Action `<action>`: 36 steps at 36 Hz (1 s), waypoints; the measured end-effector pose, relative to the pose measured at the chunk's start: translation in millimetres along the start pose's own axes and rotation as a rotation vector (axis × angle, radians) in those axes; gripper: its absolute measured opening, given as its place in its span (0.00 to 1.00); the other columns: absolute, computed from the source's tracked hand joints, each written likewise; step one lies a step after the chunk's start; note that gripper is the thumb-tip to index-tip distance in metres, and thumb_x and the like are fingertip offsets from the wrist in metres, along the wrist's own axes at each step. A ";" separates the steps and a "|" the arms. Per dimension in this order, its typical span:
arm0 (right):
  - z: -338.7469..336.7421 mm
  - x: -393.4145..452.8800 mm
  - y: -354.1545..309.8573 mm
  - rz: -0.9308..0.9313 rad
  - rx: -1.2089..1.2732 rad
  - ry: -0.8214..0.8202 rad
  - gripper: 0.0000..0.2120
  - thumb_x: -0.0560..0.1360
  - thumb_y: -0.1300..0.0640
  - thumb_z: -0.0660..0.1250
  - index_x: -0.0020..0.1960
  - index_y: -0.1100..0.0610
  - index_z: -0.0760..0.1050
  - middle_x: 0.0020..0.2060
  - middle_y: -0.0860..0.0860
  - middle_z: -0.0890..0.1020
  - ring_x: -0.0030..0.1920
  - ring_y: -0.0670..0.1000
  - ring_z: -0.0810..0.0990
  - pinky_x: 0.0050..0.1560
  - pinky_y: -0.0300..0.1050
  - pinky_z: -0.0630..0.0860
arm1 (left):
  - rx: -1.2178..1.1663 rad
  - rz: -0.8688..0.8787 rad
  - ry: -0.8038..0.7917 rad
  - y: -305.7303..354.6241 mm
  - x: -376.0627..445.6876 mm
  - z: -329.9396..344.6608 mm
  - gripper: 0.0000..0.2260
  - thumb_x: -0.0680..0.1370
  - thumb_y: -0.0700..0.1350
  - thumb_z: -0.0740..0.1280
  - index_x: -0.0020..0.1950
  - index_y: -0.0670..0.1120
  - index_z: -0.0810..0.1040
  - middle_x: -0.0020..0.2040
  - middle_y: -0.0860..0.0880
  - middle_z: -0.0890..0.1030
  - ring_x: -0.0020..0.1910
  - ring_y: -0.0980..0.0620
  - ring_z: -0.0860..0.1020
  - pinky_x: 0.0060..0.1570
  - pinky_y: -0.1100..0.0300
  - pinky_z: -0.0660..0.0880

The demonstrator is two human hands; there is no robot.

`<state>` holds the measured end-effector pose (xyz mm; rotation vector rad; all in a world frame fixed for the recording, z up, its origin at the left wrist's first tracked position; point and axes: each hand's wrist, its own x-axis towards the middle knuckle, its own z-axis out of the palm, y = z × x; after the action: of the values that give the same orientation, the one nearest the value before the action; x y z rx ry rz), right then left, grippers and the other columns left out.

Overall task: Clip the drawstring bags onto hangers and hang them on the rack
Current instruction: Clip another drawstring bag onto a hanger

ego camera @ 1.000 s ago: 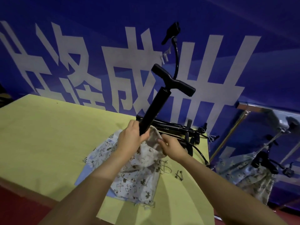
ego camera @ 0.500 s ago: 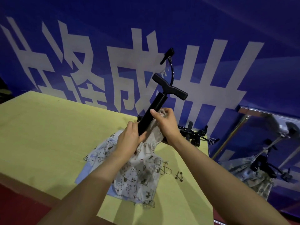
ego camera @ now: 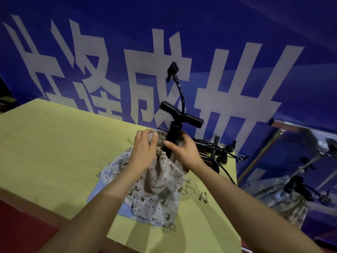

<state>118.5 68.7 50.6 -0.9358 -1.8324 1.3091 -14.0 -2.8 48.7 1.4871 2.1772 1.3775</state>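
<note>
Two hands: both were at the mouth of one printed drawstring bag (ego camera: 160, 194) on the yellow table (ego camera: 54, 147).
Bag contents: a black pump (ego camera: 173, 136) stood tilted in the bag, its T-handle and hose sticking out above the gathered rim.
Left hand (ego camera: 144, 150): fingers curled over the bag's rim on the left side, pinching the fabric.
Right hand (ego camera: 184, 150): fingers curled round the rim on the right, thumb against the pump's barrel.
Bag position: its mouth was lifted between the two hands; its body slumped on the table toward the near edge, over a flat blue cloth (ego camera: 102, 190).
Hangers: a black pile (ego camera: 215, 150) lay just behind the right hand; count unclear.
Clips: one small metal cluster (ego camera: 203, 195) lay right of the bag.
Rack: a metal rail (ego camera: 259, 156) with one hung bag (ego camera: 280, 196) at right.
</note>
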 end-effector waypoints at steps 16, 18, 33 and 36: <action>27.8 0.6 9.7 -0.116 -0.384 -0.095 0.25 0.69 0.46 0.73 0.62 0.53 0.71 0.56 0.49 0.80 0.56 0.49 0.78 0.56 0.48 0.76 | 0.662 0.554 0.203 12.8 7.7 -16.4 0.22 0.78 0.56 0.55 0.71 0.54 0.62 0.72 0.47 0.63 0.68 0.44 0.60 0.64 0.47 0.64; 24.4 -0.1 7.7 -0.104 -0.359 -0.122 0.28 0.69 0.47 0.74 0.65 0.54 0.70 0.57 0.47 0.78 0.56 0.46 0.77 0.57 0.44 0.75 | 0.705 0.594 0.118 16.2 14.1 -19.5 0.21 0.78 0.55 0.55 0.70 0.52 0.67 0.72 0.47 0.67 0.71 0.44 0.58 0.65 0.49 0.57; -34.2 0.7 7.4 -0.017 -0.536 -0.030 0.09 0.79 0.62 0.59 0.57 0.61 0.75 0.36 0.49 0.77 0.32 0.47 0.74 0.36 0.44 0.71 | 0.782 0.439 0.365 19.6 24.7 -10.6 0.15 0.69 0.51 0.74 0.52 0.49 0.80 0.54 0.49 0.80 0.54 0.44 0.65 0.46 0.49 0.72; -38.3 2.3 3.0 -0.081 -0.601 0.009 0.07 0.79 0.58 0.62 0.50 0.60 0.78 0.35 0.53 0.80 0.31 0.49 0.76 0.35 0.44 0.73 | 0.850 0.418 0.304 24.9 23.5 -4.5 0.15 0.69 0.53 0.72 0.54 0.50 0.79 0.54 0.49 0.80 0.56 0.42 0.73 0.49 0.49 0.68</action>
<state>150.3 89.0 57.8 -1.1457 -2.2794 0.7010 -12.0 15.3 78.0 2.2234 2.9915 0.7965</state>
